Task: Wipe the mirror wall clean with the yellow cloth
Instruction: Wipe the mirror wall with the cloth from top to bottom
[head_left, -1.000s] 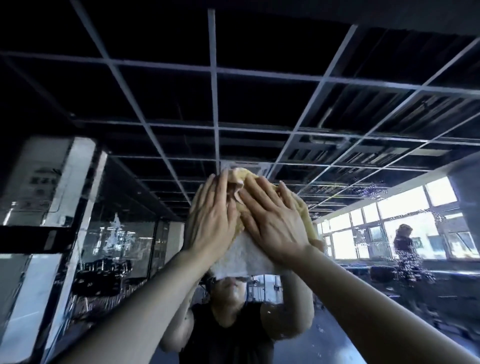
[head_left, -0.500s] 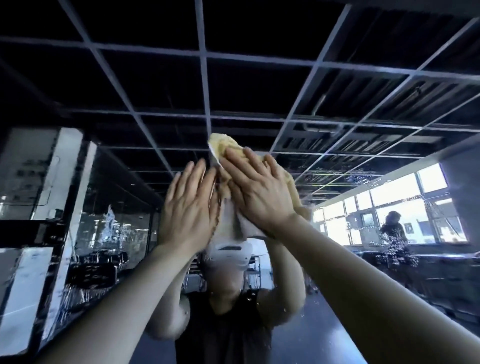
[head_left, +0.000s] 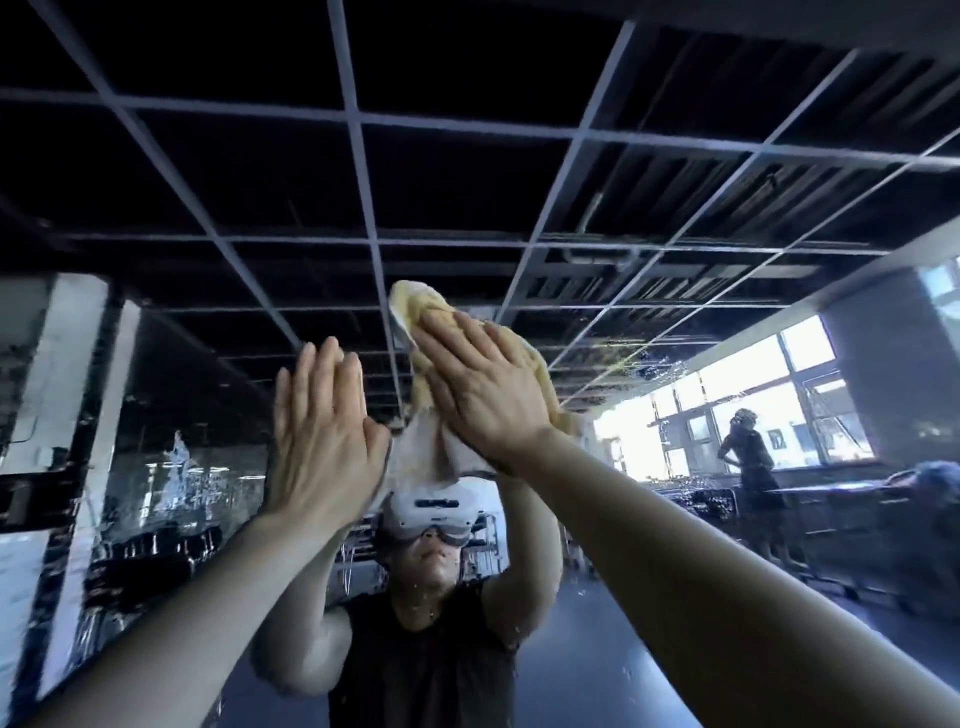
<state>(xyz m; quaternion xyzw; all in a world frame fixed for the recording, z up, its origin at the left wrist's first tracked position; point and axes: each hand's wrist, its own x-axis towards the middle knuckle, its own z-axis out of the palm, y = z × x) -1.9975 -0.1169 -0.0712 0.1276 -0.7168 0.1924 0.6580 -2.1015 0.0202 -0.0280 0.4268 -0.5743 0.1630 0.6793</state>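
The mirror wall (head_left: 649, 374) fills the view and reflects a dark ceiling grid and a room. Water droplets speckle the glass at the right and lower left. My right hand (head_left: 483, 389) presses the yellow cloth (head_left: 415, 312) flat against the mirror with straight fingers, high up near the centre. A pale lower part of the cloth hangs below the palm. My left hand (head_left: 322, 431) is raised beside it, fingers straight and together, apart from the cloth; I cannot tell whether it touches the glass.
My own reflection with a white headset (head_left: 431, 512) stands directly below the hands. In the reflection a person (head_left: 750, 457) stands by bright windows at the right, and chairs and tables sit at the lower left.
My right hand has pushed the cloth upward and a little right on the mirror. My left hand has come off the cloth and now sits apart to its left.
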